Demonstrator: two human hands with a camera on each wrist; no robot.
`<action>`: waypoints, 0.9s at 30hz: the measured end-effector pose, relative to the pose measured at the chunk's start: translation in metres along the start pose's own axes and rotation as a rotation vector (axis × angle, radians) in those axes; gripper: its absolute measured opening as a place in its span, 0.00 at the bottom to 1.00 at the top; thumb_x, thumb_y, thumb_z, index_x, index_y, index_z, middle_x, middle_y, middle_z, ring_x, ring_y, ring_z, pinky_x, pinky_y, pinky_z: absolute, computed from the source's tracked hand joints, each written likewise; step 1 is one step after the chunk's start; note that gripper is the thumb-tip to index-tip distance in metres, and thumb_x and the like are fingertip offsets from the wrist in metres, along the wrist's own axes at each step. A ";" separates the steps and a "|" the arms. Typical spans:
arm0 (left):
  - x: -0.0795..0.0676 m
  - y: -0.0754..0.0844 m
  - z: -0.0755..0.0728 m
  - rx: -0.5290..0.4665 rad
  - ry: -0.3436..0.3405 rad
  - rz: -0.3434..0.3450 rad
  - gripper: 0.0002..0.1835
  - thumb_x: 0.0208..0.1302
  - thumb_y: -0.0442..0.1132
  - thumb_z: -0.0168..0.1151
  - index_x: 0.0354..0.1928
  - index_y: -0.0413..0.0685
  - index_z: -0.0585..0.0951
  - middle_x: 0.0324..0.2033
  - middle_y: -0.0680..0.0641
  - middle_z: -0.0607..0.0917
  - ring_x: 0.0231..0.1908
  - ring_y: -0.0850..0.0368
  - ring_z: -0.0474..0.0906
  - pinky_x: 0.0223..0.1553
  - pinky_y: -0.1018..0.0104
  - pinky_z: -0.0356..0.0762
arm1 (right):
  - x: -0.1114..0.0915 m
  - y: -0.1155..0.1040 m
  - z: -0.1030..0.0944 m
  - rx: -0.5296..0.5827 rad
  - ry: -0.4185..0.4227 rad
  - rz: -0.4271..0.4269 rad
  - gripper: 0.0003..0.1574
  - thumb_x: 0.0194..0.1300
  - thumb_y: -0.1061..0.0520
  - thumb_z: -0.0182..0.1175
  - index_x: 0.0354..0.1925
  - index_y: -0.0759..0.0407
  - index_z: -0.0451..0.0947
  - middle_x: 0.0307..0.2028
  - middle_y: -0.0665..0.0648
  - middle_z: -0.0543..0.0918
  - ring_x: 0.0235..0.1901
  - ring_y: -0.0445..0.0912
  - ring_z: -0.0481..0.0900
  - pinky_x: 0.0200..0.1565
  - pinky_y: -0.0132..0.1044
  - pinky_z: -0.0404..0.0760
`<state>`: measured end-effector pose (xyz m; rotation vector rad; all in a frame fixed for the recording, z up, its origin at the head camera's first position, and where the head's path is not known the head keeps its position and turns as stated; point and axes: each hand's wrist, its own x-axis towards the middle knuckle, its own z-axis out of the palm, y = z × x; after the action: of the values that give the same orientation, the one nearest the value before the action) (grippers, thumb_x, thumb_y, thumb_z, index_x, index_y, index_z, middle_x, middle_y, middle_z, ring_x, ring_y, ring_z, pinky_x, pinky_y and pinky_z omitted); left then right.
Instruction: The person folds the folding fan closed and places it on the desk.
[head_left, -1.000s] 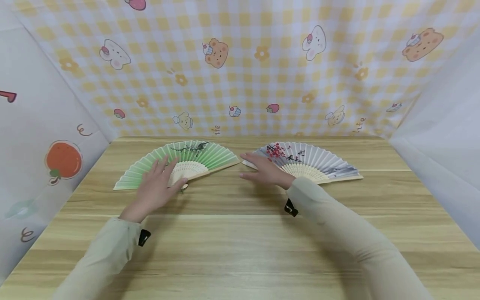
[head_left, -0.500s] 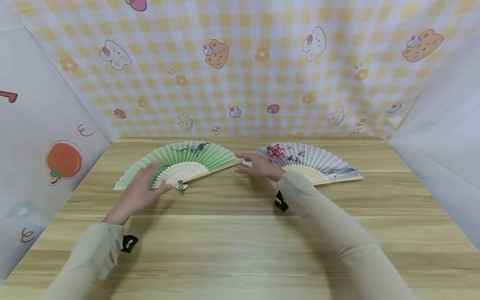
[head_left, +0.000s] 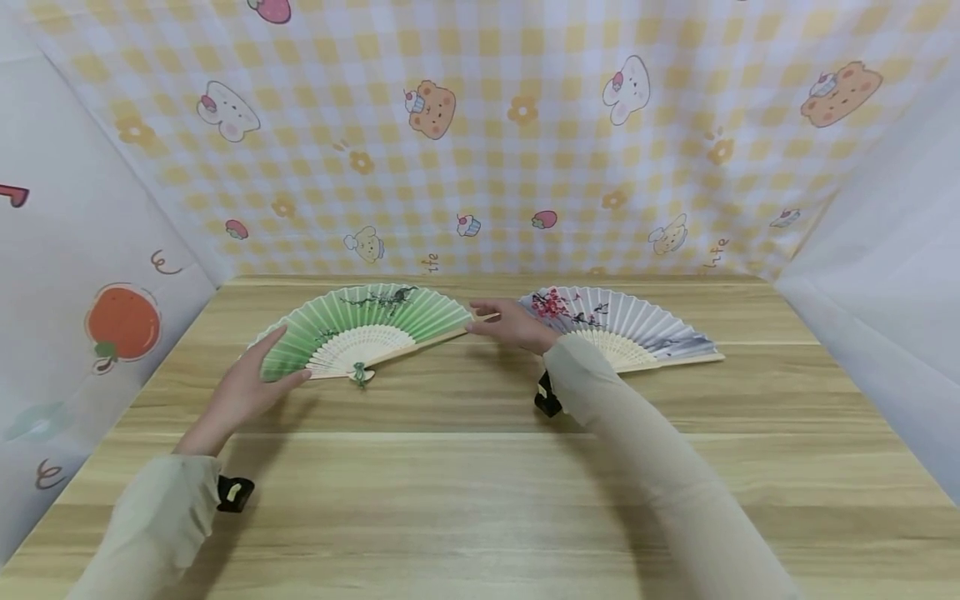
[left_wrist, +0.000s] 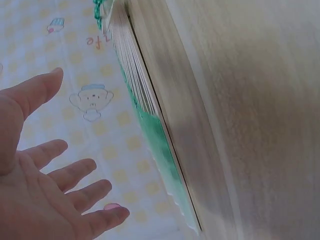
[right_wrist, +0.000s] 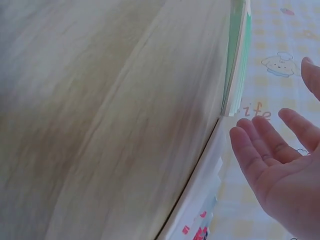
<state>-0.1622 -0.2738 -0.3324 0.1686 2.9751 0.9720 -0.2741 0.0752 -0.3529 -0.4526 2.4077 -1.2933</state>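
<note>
An opened green folding fan (head_left: 438, 312) with a dark branch design lies on the table, a green cord (head_left: 360, 373) tied at its pivot. My left hand (head_left: 243, 383) is at its left edge, overlapping its end; in the left wrist view the fingers are spread and hold nothing. My right hand (head_left: 513, 323) reaches over the left end of an opened grey-white folding fan (head_left: 637, 317) with red blossoms. Its fingertips come right up to the green fan's right tip, thumb and fingers apart in the right wrist view.
Both fans rest on a wood-grain table (head_left: 480, 508). Behind it hangs a yellow checked cloth (head_left: 487, 183) with cartoon prints. White cloth walls (head_left: 870, 258) stand at either side.
My left hand has moved left and nearer to me, from over the green fan to its left edge. My right hand has shifted slightly left, to that fan's right tip.
</note>
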 end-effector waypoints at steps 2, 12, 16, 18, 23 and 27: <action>-0.001 -0.004 -0.001 -0.009 -0.014 -0.022 0.44 0.60 0.49 0.58 0.68 0.37 0.45 0.63 0.27 0.49 0.60 0.26 0.45 0.54 0.31 0.48 | 0.002 -0.001 0.001 0.000 0.009 0.006 0.35 0.62 0.51 0.56 0.64 0.58 0.59 0.60 0.61 0.66 0.57 0.54 0.66 0.54 0.44 0.71; -0.004 -0.023 -0.008 -0.104 -0.025 -0.032 0.42 0.60 0.48 0.59 0.68 0.40 0.48 0.64 0.28 0.49 0.60 0.27 0.46 0.54 0.31 0.49 | 0.011 -0.001 0.008 0.094 0.014 0.028 0.36 0.61 0.54 0.58 0.64 0.61 0.58 0.59 0.64 0.65 0.55 0.54 0.67 0.48 0.41 0.76; -0.004 -0.030 -0.011 -0.110 -0.018 -0.011 0.41 0.60 0.47 0.59 0.67 0.38 0.51 0.63 0.28 0.51 0.59 0.26 0.49 0.52 0.31 0.51 | 0.015 -0.001 0.010 0.101 0.007 0.040 0.37 0.61 0.54 0.58 0.64 0.61 0.58 0.60 0.65 0.64 0.57 0.55 0.65 0.50 0.43 0.74; -0.004 -0.032 -0.012 -0.115 -0.020 -0.010 0.40 0.60 0.47 0.58 0.67 0.37 0.52 0.63 0.29 0.52 0.59 0.26 0.50 0.52 0.31 0.53 | 0.016 -0.001 0.011 0.109 0.011 0.048 0.37 0.61 0.55 0.58 0.64 0.61 0.57 0.60 0.65 0.64 0.57 0.55 0.64 0.51 0.44 0.73; -0.002 -0.035 -0.017 -0.120 -0.051 -0.038 0.39 0.61 0.47 0.57 0.67 0.38 0.52 0.63 0.30 0.55 0.59 0.28 0.52 0.52 0.32 0.55 | 0.020 0.004 0.012 0.132 0.060 0.044 0.36 0.59 0.54 0.60 0.63 0.60 0.60 0.58 0.63 0.66 0.53 0.52 0.69 0.47 0.39 0.77; 0.001 -0.041 -0.020 -0.127 -0.060 -0.009 0.37 0.61 0.45 0.58 0.65 0.34 0.55 0.60 0.28 0.60 0.57 0.28 0.57 0.51 0.34 0.59 | 0.023 0.006 0.011 0.180 0.101 0.069 0.36 0.58 0.55 0.61 0.62 0.61 0.62 0.57 0.62 0.67 0.51 0.51 0.71 0.45 0.36 0.77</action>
<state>-0.1681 -0.3179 -0.3404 0.1792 2.8471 1.1293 -0.2899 0.0600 -0.3678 -0.2574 2.3370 -1.5176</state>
